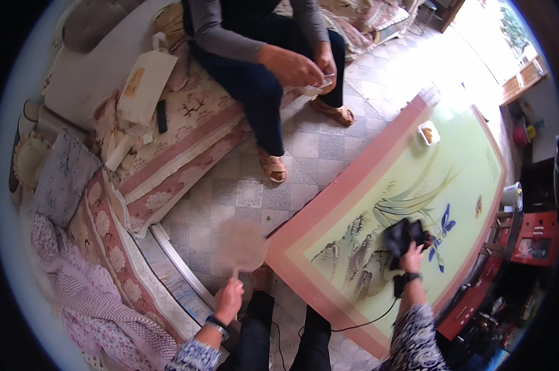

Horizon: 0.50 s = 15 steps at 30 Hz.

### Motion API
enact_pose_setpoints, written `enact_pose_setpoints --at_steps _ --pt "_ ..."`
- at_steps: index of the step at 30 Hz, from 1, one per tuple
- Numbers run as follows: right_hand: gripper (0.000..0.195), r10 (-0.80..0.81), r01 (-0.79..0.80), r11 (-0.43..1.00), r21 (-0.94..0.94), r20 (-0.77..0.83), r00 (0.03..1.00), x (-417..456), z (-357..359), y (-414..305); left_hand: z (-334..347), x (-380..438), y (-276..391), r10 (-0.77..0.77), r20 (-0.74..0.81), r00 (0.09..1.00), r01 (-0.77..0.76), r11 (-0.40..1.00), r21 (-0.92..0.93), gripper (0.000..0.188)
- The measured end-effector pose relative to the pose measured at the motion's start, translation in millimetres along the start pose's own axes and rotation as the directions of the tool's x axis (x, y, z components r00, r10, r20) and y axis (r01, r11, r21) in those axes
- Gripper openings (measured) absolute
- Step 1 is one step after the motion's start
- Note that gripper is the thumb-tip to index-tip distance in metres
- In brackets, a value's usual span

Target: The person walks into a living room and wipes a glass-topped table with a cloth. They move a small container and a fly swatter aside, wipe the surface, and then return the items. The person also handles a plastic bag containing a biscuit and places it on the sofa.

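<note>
My left hand (pixel 229 299) is closed around the thin handle of a pale pinkish fly swatter or hand fan (pixel 242 243), whose broad head is blurred over the tiled floor. To the right, my right hand (pixel 413 257) grips a dark crumpled cloth (pixel 400 239) on the painted table top (pixel 349 273). The cloth lies over part of the green, flower-patterned surface, and its underside is hidden. Farther up the table stands a small white tray (pixel 428 134) with something yellowish-brown in it.
Another person (pixel 256 55) sits on the patterned sofa (pixel 205 106), holding a small pale item in both hands. A white bag (pixel 145 86) and a black remote (pixel 162 117) lie there. A black cable (pixel 367 323) crosses the table's near corner. Red cabinets (pixel 474 297) stand at the right.
</note>
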State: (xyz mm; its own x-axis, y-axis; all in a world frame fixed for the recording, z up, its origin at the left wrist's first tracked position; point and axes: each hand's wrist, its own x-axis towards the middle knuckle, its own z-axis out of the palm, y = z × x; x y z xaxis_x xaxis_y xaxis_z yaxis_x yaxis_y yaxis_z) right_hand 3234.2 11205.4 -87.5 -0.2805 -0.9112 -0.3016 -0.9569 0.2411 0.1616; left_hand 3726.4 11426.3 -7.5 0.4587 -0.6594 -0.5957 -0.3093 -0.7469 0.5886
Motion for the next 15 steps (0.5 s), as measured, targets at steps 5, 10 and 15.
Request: enact_pose_setpoints --at_steps 5,10,15 --pt "0.041 -0.133 0.164 0.963 0.215 -0.151 0.980 59 -46 -91 -42 -79 -107 -0.061 -0.116 0.991 0.087 0.968 0.236 0.016" --pt "0.042 -0.409 0.439 0.895 0.082 -0.241 0.880 21 -62 -240 -24 -103 -127 -0.172 -0.015 0.985 0.166 0.923 0.347 0.011" --pt "0.049 -0.667 0.713 0.695 0.089 -0.291 0.686 -92 -31 -280 -12 -95 -94 -0.181 0.051 0.982 0.156 0.934 0.321 0.010"
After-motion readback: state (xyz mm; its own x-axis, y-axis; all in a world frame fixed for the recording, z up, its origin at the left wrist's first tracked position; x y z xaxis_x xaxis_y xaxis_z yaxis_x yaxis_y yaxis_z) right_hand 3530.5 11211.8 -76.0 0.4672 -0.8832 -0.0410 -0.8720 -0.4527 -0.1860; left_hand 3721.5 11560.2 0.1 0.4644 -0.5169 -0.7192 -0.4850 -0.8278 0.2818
